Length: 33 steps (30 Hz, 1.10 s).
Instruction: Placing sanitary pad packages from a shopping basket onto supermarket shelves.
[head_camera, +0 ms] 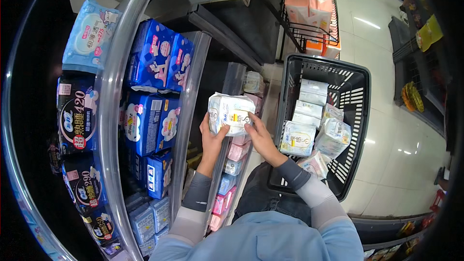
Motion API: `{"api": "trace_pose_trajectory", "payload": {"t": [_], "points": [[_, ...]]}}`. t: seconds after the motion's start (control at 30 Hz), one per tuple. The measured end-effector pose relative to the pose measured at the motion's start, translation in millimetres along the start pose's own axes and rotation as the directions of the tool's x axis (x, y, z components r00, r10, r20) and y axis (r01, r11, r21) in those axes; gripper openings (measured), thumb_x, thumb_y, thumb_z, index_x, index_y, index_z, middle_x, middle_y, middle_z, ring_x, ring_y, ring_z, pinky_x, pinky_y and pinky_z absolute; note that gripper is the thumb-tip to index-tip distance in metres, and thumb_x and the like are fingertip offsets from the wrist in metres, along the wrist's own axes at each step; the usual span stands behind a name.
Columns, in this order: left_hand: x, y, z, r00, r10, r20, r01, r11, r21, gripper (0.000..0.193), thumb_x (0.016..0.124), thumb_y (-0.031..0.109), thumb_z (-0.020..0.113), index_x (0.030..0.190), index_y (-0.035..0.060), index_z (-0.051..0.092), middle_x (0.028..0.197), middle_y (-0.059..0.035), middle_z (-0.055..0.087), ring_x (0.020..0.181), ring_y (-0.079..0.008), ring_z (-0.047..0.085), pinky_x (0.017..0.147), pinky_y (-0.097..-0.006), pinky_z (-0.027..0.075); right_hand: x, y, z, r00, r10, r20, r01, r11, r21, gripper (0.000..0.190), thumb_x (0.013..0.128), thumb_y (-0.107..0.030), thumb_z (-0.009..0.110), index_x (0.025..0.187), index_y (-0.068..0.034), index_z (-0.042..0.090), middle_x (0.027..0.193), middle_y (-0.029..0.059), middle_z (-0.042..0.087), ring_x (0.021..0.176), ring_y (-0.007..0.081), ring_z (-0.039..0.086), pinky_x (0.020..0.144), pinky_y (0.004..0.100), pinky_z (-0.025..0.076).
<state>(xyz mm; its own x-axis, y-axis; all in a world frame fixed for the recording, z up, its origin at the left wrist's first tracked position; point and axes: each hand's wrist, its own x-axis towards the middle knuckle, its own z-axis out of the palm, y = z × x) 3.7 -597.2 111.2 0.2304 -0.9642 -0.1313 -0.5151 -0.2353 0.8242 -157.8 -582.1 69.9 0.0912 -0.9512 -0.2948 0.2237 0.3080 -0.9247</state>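
Between my two hands is a white, soft plastic-wrapped pack of sanitary pads [232,113], held in front of the lower shelves. My left hand [212,139] grips its near left corner, thumb on the front face. On the right side, my right hand [262,139] presses the pack with thumb and fingers. To the right stands a black plastic shopping basket [362,123] with slotted walls. Inside it lie several similar packs, among them a white one [297,139] lying face up and a pale one [332,137] tilted beside it.
Tiered shelves with clear plastic front rails [108,79] fill the left, holding blue packs [152,54] and black packs [78,116]. Pink packs [239,150] line the bottom shelf. A black wire rack [308,25] with orange packages stands ahead. Pale floor tiles [380,174] extend right towards another shelf [417,76].
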Motion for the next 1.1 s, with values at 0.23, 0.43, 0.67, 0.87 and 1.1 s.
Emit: {"api": "trace_pose_trajectory", "payload": {"t": [0.23,0.43,0.67,0.87,1.1], "points": [[14,-30,-8,0.993,-0.111,0.045,0.117,0.982,-0.149,0.082,0.072,0.021,0.072,0.135,-0.0049,0.027,0.13,-0.021,0.032,0.12,-0.0311,0.037,0.101,-0.0363,0.031,13,18,11,0.986,0.163,0.014,-0.164,0.985,0.053,0.052,0.093,-0.026,0.045,0.135,0.001,0.032,0.135,0.0169,0.038,0.125,0.0234,0.036,0.103,0.03,0.027],[29,-57,-6,0.992,-0.122,0.015,0.12,0.988,0.102,0.077,0.072,0.014,0.069,0.135,-0.0051,0.029,0.133,-0.0205,0.035,0.121,-0.0268,0.038,0.101,-0.0339,0.032,12,25,23,0.966,0.256,0.026,-0.257,0.965,0.05,0.054,0.092,-0.027,0.048,0.136,0.0,0.031,0.134,0.0161,0.04,0.123,0.0233,0.039,0.102,0.0303,0.028],[117,-91,29,0.975,-0.073,-0.212,0.116,0.974,0.196,0.083,0.068,0.019,0.07,0.133,-0.0077,0.028,0.129,-0.028,0.041,0.117,-0.0372,0.043,0.098,-0.0364,0.034,-5,27,3,0.961,0.276,0.012,-0.275,0.952,0.136,0.054,0.092,-0.025,0.048,0.137,-0.002,0.03,0.135,0.0147,0.039,0.122,0.0212,0.04,0.1,0.0307,0.032],[183,-108,51,0.933,0.121,-0.338,0.004,0.939,0.345,0.088,0.062,0.017,0.072,0.136,-0.0001,0.027,0.133,-0.0254,0.03,0.125,-0.0393,0.027,0.106,-0.0437,0.022,-42,-5,-35,0.946,0.325,0.011,-0.295,0.843,0.45,0.054,0.092,-0.023,0.047,0.139,-0.004,0.025,0.139,0.0145,0.034,0.12,0.0233,0.043,0.097,0.0352,0.037],[233,-144,62,0.956,0.164,-0.242,-0.051,0.91,0.412,0.092,0.059,0.011,0.074,0.138,0.0063,0.026,0.136,-0.0252,0.024,0.126,-0.0411,0.022,0.107,-0.047,0.02,-51,-15,-67,0.932,0.34,-0.124,-0.239,0.835,0.496,0.05,0.09,-0.008,0.041,0.137,-0.002,0.025,0.133,0.0184,0.038,0.115,0.0233,0.046,0.093,0.0336,0.04]]}}
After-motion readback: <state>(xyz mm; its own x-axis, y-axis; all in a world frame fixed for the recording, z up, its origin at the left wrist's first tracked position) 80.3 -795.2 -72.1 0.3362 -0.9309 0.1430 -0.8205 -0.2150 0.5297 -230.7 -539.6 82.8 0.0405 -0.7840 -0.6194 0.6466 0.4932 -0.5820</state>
